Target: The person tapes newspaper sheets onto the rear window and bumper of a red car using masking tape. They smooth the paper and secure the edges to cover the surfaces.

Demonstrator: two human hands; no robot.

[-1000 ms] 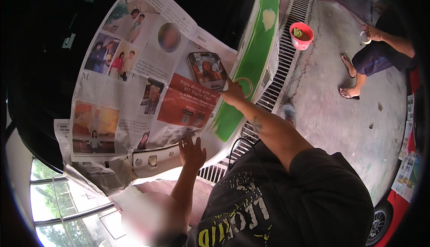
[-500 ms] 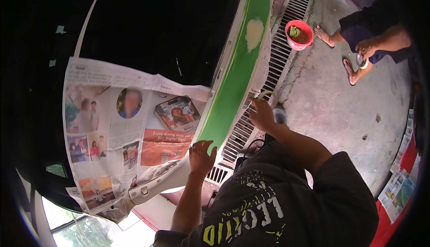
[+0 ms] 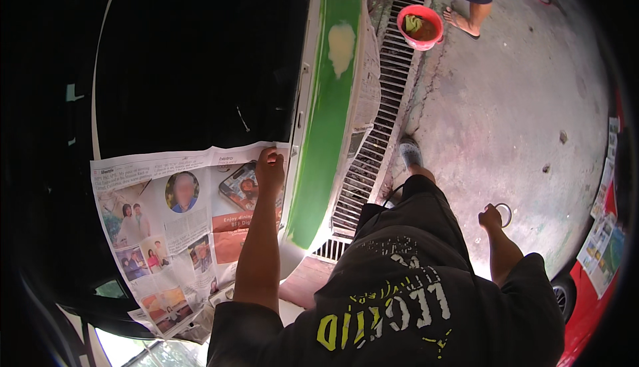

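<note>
A sheet of newspaper (image 3: 200, 234) covers the lower part of a vehicle's dark glass (image 3: 200, 54). My left hand (image 3: 269, 168) is at its upper right corner, fingers closed in a pinch on the edge. Beside that edge runs the vehicle's green body panel (image 3: 326, 120), with a beige patch (image 3: 341, 48) near its far end. Out to the right, above the concrete floor, my right hand (image 3: 490, 218) is closed on a roll of tape (image 3: 506, 215), seen as a thin pale ring.
A red bucket (image 3: 421, 42) with a yellow-green cloth stands by the floor grate (image 3: 363, 174). Beyond it is another person's bare foot (image 3: 464, 24). At the right rim is a red vehicle (image 3: 586, 310) with newspaper (image 3: 602, 250) on it.
My left hand has moved up from the newspaper's lower right side to its upper corner. My right hand has swung rightward from the panel with the tape. The other person has shifted farther off.
</note>
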